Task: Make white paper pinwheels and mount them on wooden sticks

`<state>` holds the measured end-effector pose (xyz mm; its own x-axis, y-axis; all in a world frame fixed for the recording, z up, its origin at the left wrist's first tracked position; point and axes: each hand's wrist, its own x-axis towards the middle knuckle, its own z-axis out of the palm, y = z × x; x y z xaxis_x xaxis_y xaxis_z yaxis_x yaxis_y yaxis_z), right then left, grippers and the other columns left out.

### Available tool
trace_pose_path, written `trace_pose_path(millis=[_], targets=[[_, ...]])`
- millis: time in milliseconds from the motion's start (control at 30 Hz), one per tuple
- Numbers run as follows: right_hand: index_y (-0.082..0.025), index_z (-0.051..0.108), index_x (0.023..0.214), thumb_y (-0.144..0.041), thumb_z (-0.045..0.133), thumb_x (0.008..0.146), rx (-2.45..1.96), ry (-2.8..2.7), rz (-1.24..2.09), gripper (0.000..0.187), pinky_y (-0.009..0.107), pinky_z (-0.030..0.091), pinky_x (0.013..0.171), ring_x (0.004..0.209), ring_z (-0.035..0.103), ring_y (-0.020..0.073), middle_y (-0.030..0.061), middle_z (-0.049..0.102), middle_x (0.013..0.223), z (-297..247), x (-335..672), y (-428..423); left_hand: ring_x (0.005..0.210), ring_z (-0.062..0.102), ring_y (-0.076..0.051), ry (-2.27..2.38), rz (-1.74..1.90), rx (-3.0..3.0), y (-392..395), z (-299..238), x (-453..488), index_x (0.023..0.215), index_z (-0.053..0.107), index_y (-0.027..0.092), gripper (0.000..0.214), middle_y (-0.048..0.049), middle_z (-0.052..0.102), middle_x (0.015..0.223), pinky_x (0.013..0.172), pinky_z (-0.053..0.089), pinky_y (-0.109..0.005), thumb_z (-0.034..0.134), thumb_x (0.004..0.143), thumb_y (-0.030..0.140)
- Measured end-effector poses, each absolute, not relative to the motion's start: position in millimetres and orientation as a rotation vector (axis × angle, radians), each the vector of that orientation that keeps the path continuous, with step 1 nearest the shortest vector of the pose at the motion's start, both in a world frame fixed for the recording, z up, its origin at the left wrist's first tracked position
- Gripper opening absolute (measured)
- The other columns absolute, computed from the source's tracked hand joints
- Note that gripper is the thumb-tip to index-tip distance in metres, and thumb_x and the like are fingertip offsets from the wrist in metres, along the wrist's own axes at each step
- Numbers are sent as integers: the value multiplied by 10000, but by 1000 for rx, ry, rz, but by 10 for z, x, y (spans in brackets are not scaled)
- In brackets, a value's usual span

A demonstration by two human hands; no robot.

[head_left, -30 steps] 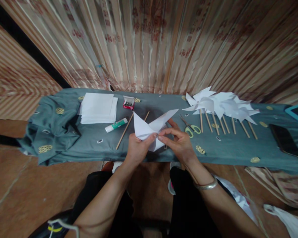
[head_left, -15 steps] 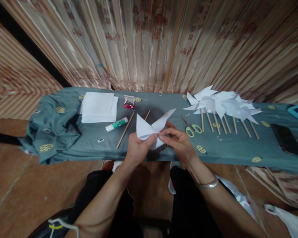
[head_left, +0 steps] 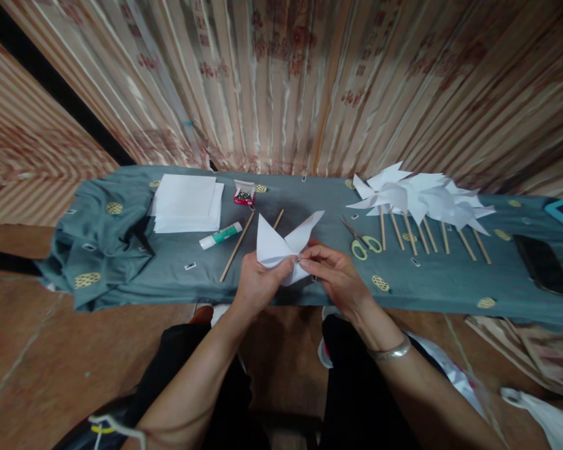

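A white paper pinwheel, its blades folded up, is held over the front of the table. My left hand is closed on its left side, the thumb pressing near the centre. The fingertips of my right hand pinch a small shiny thumbtack at the pinwheel's centre; fingers partly hide it. Behind the pinwheel lies a wooden stick, mostly covered. Another wooden stick lies left of my hands, beside a glue stick. Scissors with green handles rest to the right.
An open red box of tacks and a stack of white paper lie at the back left. Several finished pinwheels on sticks overlap at the back right. A phone lies near the right end of the cloth-covered table.
The pinwheel has tilted slightly, and its right blade has come lower and to the left. My right fingertips have shifted a little at its centre; both hands keep their hold.
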<state>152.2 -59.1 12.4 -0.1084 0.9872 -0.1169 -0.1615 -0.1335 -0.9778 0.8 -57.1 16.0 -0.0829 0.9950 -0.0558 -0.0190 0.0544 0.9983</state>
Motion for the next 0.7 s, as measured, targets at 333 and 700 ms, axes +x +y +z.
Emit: trace_pose_path(millis=[333, 700], targets=[[-208, 712, 654, -350, 843, 565, -1079, -948, 1513, 213, 309, 471, 785, 794, 583, 155, 5, 654, 863, 132, 1483, -607, 666, 693, -205, 1210, 1197, 1182, -597, 156, -44, 813, 760, 119, 266, -74, 764, 773, 614, 539, -273, 769, 621, 303], [-215, 690, 688, -296, 840, 568, -1061, -901, 1487, 208, 330, 496, 846, 868, 622, 164, 10, 668, 1014, 116, 1477, -633, 682, 692, -206, 1201, 1199, 1156, -594, 133, -39, 804, 764, 125, 254, -76, 764, 776, 626, 558, -285, 775, 621, 300]])
